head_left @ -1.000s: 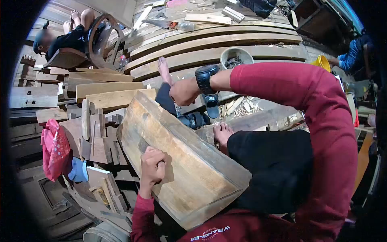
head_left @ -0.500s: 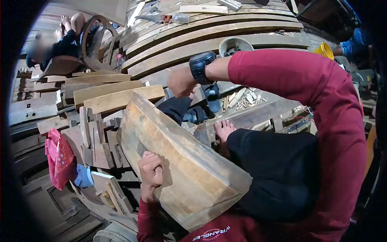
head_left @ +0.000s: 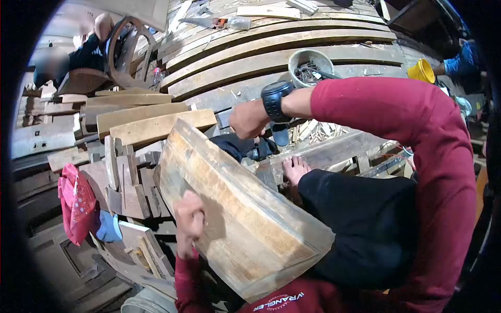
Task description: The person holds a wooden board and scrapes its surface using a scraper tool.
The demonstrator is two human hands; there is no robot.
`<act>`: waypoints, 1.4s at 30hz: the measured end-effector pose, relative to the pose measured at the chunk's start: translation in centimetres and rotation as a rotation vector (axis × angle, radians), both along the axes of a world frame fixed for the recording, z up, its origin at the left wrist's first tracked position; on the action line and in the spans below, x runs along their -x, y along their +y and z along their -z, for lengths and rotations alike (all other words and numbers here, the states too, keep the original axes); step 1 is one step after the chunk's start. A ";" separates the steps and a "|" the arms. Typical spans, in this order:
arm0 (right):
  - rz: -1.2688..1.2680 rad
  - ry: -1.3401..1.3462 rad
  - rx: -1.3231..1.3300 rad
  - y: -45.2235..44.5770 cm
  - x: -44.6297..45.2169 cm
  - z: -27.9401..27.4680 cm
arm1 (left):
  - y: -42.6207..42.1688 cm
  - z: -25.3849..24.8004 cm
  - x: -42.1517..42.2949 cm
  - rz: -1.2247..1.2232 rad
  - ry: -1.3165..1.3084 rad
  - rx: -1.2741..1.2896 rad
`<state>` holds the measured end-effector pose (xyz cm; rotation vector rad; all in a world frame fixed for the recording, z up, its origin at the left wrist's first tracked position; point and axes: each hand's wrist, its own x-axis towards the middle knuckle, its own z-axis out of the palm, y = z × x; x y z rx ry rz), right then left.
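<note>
From a distance I monitor a wooden panel (head_left: 245,221) lying tilted across the lap, just below centre at 6 o'clock, its 4 o'clock corner overlapping a dark trouser leg (head_left: 360,224). Between 7 and 8 o'clock my left hand (head_left: 189,214), blurred, is curled into a fist over the panel's face; I cannot tell whether it clasps anything or touches the wood. At 12 o'clock my right hand (head_left: 248,119), below a black watch (head_left: 277,100), hangs bent beyond the far edge, fingers turned away, so I cannot say how closed they are or what they have.

I see neither hand clasping the rim, to my eye the main risk: a hard push by the fist could skid the panel off the lap or tip it toward the bare foot (head_left: 296,169) past 3 o'clock; a slide toward 10 o'clock could knock the stacked boards (head_left: 162,126)
</note>
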<state>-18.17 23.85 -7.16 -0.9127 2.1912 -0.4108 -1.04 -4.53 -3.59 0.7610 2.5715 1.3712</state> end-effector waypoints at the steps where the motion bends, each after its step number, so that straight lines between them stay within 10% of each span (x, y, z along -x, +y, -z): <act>1: 0.074 -0.117 0.000 0.1 -0.6 -1.1 | -0.3 0.5 0.8 -0.075 -0.046 0.044; 8: -0.532 0.471 0.343 2.2 -1.7 7.4 | 3.4 -6.4 -3.8 0.393 -0.086 -0.121; 13: -0.143 0.087 0.085 1.7 -3.1 2.5 | 0.3 -1.4 -0.5 0.093 0.027 0.026; 19: 0.030 -0.064 0.209 0.7 -4.8 1.2 | 3.0 -6.1 -4.2 0.438 -0.134 -0.139; 25: 0.265 -0.160 0.348 -2.4 -8.4 0.2 | -0.2 -0.7 -0.5 -0.058 -0.010 0.082; 42: 0.317 -0.389 0.047 -3.1 -8.7 -4.2 | 2.3 -1.8 -4.0 0.371 0.032 -0.189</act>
